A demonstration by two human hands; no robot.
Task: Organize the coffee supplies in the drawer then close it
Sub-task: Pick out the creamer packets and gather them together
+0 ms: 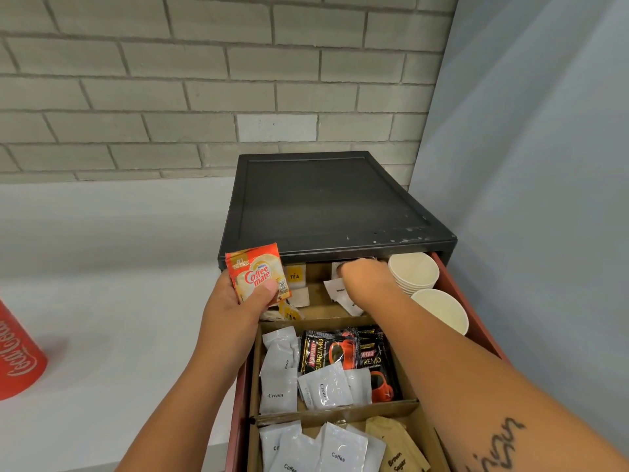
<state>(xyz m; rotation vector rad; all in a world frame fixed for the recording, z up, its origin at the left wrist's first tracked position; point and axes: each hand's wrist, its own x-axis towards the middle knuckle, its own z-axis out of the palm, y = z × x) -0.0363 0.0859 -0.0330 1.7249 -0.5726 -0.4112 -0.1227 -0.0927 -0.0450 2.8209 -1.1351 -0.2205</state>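
Observation:
The red drawer point(476, 321) stands pulled out of a black cabinet point(326, 202). My left hand point(238, 301) holds an orange Coffee-mate sachet point(257, 277) above the drawer's back left corner, thumb pressed on its front. My right hand point(366, 279) reaches into the back compartment among white sachets point(340, 291), fingers curled downward; what they hold is hidden. Tea bags point(295, 277) lie at the back left. The middle compartment holds white cream sachets point(277, 376) and black Kopiko sachets point(354, 349). The front one holds white coffee sachets point(337, 451) and brown sugar sachets point(394, 447).
Stacked paper cups point(413, 270) and a single cup point(440, 310) fill the drawer's right strip. A red Coca-Cola container point(17, 362) stands at the left on the white counter point(119, 301). A grey brick wall rises behind, a pale wall at right.

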